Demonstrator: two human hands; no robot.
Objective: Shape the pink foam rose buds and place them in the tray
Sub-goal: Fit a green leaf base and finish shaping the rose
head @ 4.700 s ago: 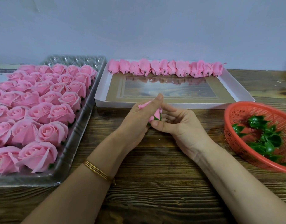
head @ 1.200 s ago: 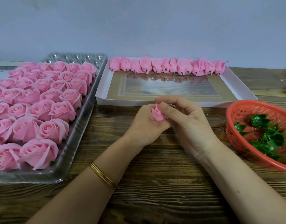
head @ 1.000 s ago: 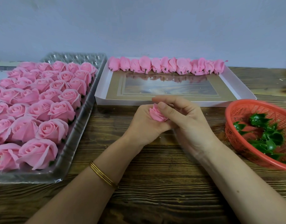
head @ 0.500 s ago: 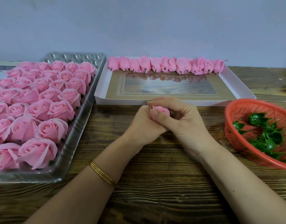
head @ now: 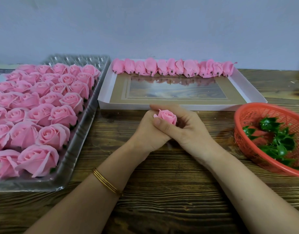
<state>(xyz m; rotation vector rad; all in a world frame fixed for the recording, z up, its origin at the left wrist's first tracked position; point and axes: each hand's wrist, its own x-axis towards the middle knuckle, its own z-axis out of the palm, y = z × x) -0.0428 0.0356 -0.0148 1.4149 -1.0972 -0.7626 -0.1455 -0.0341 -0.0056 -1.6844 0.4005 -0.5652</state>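
A pink foam rose bud [head: 167, 116] sits between both hands at the table's middle, its spiral top facing up. My left hand [head: 147, 134] cups it from the left and below. My right hand [head: 186, 130] curls round it from the right, thumb laid across the left hand's fingers. The bud's base is hidden by the fingers. The clear plastic tray [head: 81, 132] on the left holds several opened pink roses [head: 60, 115]. A row of closed pink buds [head: 172, 68] lines the far edge of the white box lid [head: 162, 106].
A red mesh basket [head: 243, 119] with green plastic calyxes [head: 280, 141] stands at the right, close to my right forearm. The wooden tabletop [head: 162, 191] runs between tray and basket. A plain wall rises behind.
The bud has turned in my hands from lying on its side to top upward, and its petals look rounder. My right thumb has slid lower over the left fingers.
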